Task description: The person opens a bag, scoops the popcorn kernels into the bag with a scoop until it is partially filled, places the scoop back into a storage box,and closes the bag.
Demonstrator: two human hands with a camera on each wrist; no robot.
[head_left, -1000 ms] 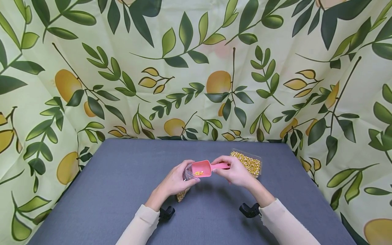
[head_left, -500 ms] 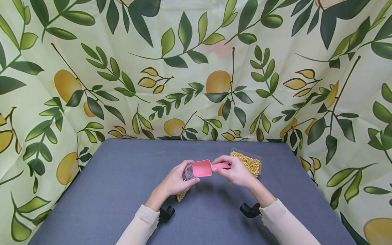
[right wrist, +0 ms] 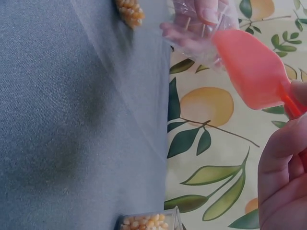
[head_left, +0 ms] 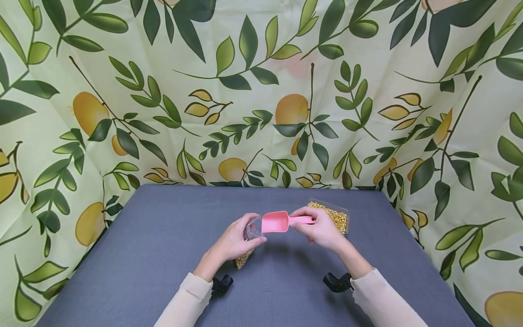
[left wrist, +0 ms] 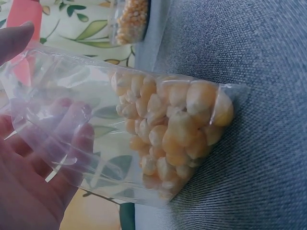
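Observation:
My left hand [head_left: 234,240] holds the mouth of a clear plastic bag [left wrist: 103,179] between thumb and fingers. Corn kernels [left wrist: 165,129] fill the bag's lower part, and its bottom meets the grey cloth surface. In my right hand [head_left: 320,229] is a pink scoop [head_left: 275,221], pinched by its handle. The scoop's bowl looks empty in the head view, its front edge right at the bag's opening near my left thumb. From the right wrist view, the scoop's underside [right wrist: 249,69] shows beside the bag's mouth.
A clear plastic box [head_left: 348,222] of corn kernels stands behind my right hand, partly hidden by it. The table [head_left: 196,204] has a grey-blue cover and ends at a leaf-and-fruit patterned curtain [head_left: 261,104]. Black devices [head_left: 338,282] sit at both wrists.
The few kernels in the scoop a second ago are gone from it. The right hand has drawn the scoop slightly to the right, away from the bag's mouth. The left hand stays put.

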